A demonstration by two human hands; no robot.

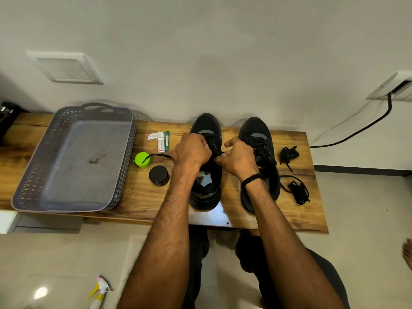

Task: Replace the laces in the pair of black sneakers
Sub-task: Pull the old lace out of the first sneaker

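Fingers point(206, 148) of my left hand point(192, 151) and right hand point(239, 158) pinch lace point(159, 155) on left sneaker point(206, 123), seemingly part-threaded; right sneaker point(256, 128) looks laced; old laces point(289, 153) on tabletop point(145, 197).

The left hand point(192, 150) and right hand point(239, 158) cover the eyelets of the left shoe point(206, 124); we cannot tell which holes the lace point(158, 155) passes, black on black. Where the lace enters the left fist is hidden. The right forearm point(274, 219) masks the inner side of the right shoe point(259, 134). Print on the boxes point(156, 136) is too small for us to read. The frame cuts off a black object point(6, 121) at left, a spray bottle point(98, 293) below and a wall fitting point(394, 88) at right. We cannot identify the mark point(93, 161) in the tray point(89, 137).
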